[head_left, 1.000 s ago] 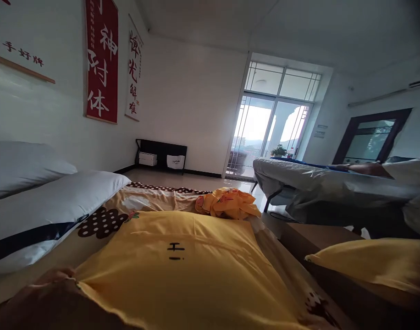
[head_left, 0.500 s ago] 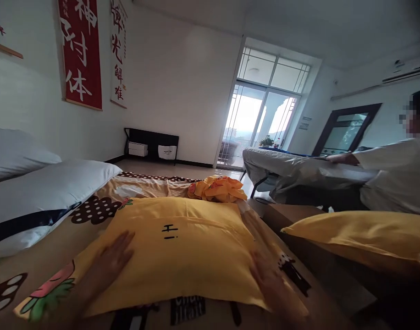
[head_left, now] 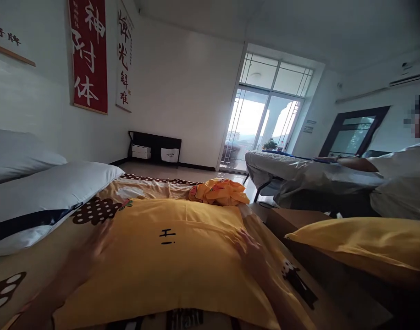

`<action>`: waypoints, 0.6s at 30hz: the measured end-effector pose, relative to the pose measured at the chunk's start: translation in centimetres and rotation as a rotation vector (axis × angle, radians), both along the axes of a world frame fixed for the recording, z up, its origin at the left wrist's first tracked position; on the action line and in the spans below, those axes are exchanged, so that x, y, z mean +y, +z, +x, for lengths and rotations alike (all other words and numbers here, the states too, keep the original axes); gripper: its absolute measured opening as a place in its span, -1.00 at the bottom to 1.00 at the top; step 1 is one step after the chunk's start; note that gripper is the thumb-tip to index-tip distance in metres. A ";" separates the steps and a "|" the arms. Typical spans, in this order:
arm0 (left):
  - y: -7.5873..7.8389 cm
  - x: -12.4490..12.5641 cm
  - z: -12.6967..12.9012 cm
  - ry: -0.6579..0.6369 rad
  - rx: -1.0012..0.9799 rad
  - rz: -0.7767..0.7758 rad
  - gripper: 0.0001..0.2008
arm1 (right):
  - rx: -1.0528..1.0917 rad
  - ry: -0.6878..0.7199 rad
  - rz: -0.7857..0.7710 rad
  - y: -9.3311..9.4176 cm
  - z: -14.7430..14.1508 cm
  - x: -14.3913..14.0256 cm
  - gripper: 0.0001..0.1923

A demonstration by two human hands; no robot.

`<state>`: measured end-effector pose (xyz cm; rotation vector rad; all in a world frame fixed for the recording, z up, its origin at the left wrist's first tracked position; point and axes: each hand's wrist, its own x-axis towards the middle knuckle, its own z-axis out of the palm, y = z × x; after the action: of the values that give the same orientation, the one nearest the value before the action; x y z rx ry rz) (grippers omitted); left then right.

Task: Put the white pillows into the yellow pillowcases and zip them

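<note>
Head view: my left hand [head_left: 95,245] and right hand [head_left: 251,250] press flat, fingers spread, on the yellow pillow [head_left: 175,256] (black marks at its centre, unreadable); red banner [head_left: 89,55] at ten o'clock.

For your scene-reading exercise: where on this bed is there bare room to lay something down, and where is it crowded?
Free sheet lies between the white pillow and the yellow pillow, beside the left hand, and beyond, toward the crumpled yellow cloth. The middle is crowded: the yellow pillow fills it, the right hand on its right edge.
</note>
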<state>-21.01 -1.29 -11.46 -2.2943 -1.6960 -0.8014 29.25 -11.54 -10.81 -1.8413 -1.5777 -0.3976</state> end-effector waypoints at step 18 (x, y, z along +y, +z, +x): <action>8.1 11.2 24.1 -0.194 0.096 -0.230 -0.47 | 0.062 0.201 -0.428 2.3 -11.8 17.5 -0.48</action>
<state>3.13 9.96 -3.34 -2.6365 -1.6178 -0.5410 17.47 5.97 -8.50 -1.9500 -1.8901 0.0977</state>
